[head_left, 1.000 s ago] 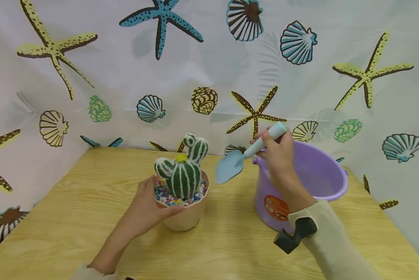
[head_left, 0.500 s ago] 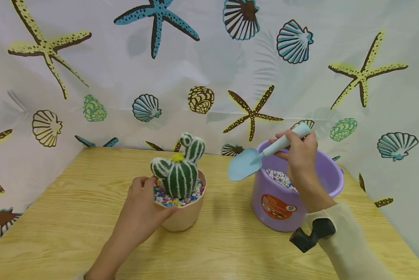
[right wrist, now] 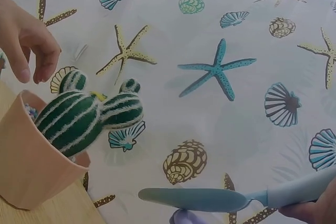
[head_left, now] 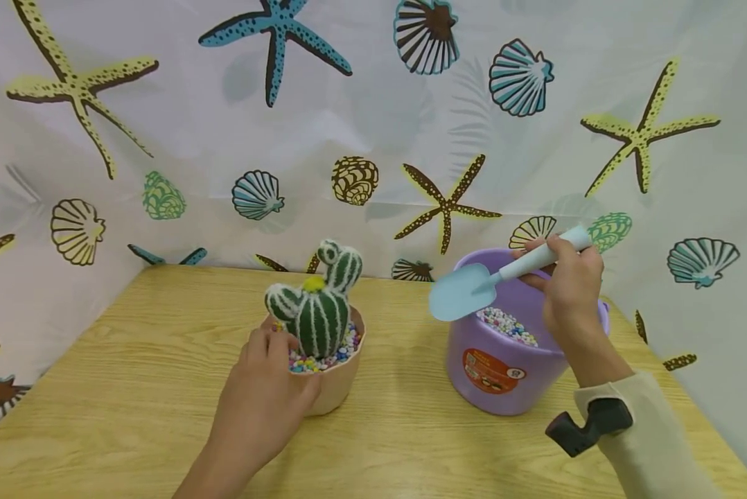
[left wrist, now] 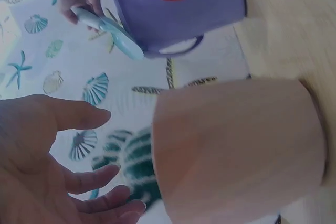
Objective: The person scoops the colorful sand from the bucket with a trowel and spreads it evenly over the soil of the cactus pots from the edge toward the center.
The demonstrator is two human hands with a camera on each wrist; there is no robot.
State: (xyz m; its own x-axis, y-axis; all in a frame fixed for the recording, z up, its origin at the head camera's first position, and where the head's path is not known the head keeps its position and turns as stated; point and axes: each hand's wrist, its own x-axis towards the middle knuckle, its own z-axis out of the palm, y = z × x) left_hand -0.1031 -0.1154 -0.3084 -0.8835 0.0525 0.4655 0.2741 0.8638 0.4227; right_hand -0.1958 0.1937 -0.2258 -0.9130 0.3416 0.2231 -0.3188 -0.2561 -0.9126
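Observation:
My right hand (head_left: 572,294) grips a light blue garden trowel (head_left: 463,292) by its handle. The blade, with nothing on it, overlaps the left rim of a purple bucket (head_left: 467,343) in the head view; small colored pebbles (head_left: 504,326) show inside. To the left stands a peach flowerpot (head_left: 339,388) with a green knitted-looking cactus (head_left: 325,322) set in multicolored pebbles (head_left: 344,353). My left hand (head_left: 264,395) is by the pot's near left side. In the left wrist view its loosely spread fingers (left wrist: 105,177) hold nothing, and a gap shows between them and the pot.
Everything stands on a light wood-grain table (head_left: 130,388). Behind it hangs a white cloth (head_left: 380,104) printed with starfish and shells. An orange label (head_left: 492,371) is on the bucket's front. A black wrist device (head_left: 588,426) sits over my right sleeve.
The trowel has moved right with my right hand, from between pot and bucket to over the bucket's rim. My left hand has let go of the pot and drawn back toward me.

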